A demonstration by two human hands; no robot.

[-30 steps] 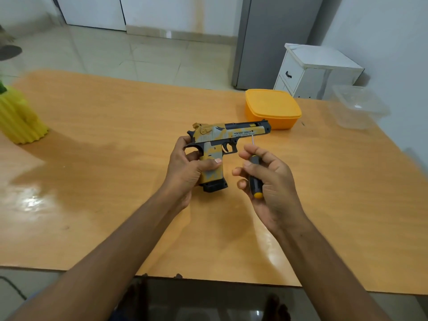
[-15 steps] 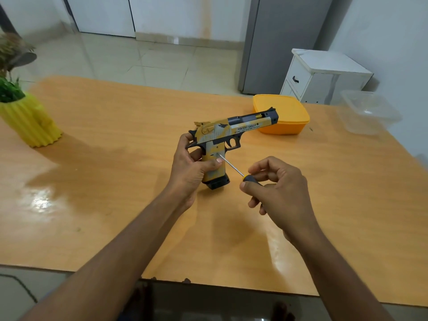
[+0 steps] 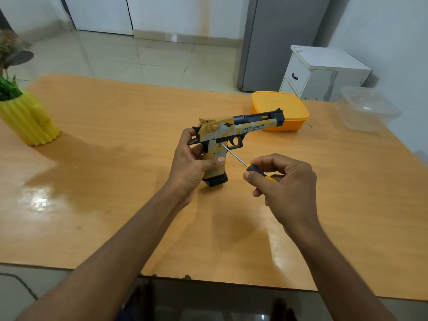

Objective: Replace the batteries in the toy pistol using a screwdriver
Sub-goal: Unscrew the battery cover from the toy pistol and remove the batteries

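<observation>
A yellow, grey and black toy pistol [image 3: 234, 129] stands upright over the wooden table [image 3: 115, 181], barrel pointing right. My left hand [image 3: 192, 167] grips its handle from the left, thumb across the grip. My right hand [image 3: 282, 186] pinches the black and yellow handle of a small screwdriver [image 3: 252, 168]. Its thin metal shaft slants up and left, and the tip touches the pistol's side just above the grip, behind the trigger guard. The rear of the screwdriver handle is hidden in my fingers.
An orange lidded box [image 3: 281, 110] sits behind the pistol's muzzle. A clear plastic container [image 3: 368, 107] stands at the table's far right. A yellow ribbed plant pot [image 3: 30, 119] is at the left edge. Beyond the table are a white cabinet [image 3: 322, 72] and a grey fridge [image 3: 278, 40].
The screwdriver swung from upright to slanting at the pistol, and its tip moved up from the grip to the spot behind the trigger guard. My right hand dropped lower and right.
</observation>
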